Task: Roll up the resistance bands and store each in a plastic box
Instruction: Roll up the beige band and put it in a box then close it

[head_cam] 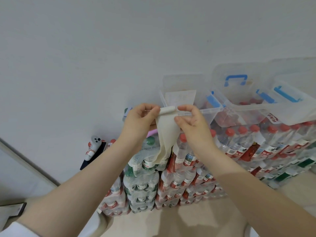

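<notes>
Head view: left hand (143, 115) and right hand (188, 117) pinch the cream resistance band's (166, 132) rolled top, tail hanging free to wind evenly, near the plastic box (201, 113).

A cream resistance band (166, 134) is partly rolled: its top end forms a small tight roll lying level, and the loose tail hangs down, twisted and narrowing. Behind it stand clear plastic boxes with blue latches: the nearest box (188, 106) just behind the roll, lid up, and a second box (266, 108) to its right holding red things.
</notes>
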The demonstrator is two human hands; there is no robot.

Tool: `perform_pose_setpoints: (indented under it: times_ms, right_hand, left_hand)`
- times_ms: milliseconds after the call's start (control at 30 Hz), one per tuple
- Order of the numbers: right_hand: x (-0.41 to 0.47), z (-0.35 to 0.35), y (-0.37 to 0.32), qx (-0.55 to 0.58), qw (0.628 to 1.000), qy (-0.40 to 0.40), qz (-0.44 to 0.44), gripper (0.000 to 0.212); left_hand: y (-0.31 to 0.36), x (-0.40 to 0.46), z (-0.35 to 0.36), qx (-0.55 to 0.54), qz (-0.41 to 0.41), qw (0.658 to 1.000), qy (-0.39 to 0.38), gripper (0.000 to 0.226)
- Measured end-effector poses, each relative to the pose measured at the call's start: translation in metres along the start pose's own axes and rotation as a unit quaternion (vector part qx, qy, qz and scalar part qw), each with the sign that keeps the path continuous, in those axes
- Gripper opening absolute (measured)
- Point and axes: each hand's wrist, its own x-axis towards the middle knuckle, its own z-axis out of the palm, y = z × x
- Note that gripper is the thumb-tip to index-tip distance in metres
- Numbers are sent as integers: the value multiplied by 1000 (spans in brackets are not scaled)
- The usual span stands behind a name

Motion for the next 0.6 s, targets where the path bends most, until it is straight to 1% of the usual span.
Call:
perform_pose_setpoints:
  times_ms: [100, 233, 367, 433, 533, 600]
  right_hand:
    - [-1, 6, -1, -19, 999, 47, -18, 15]
    - [-2, 12, 1, -41, 997, 66, -25, 10]
    - [-5, 19, 4, -68, 995, 61, -39, 18]
    - [-6, 21, 5, -70, 995, 60, -36, 16]
    - [-6, 17, 5, -47, 997, 63, -3, 9]
    - [-5, 12, 2, -33, 999, 40, 9, 19]
  left_hand:
    - [6, 2, 0, -47, -30, 998, 9, 17]
    - [8, 3, -1, -40, -25, 999, 14, 18]
    - [3, 2, -4, -13, -20, 1000, 6, 18]
    - [0, 1, -4, 21, -10, 1000, -4, 20]
    - [-2, 0, -5, 48, 8, 999, -6, 13]
    - [-2, 2, -8, 41, 13, 999, 5, 9]
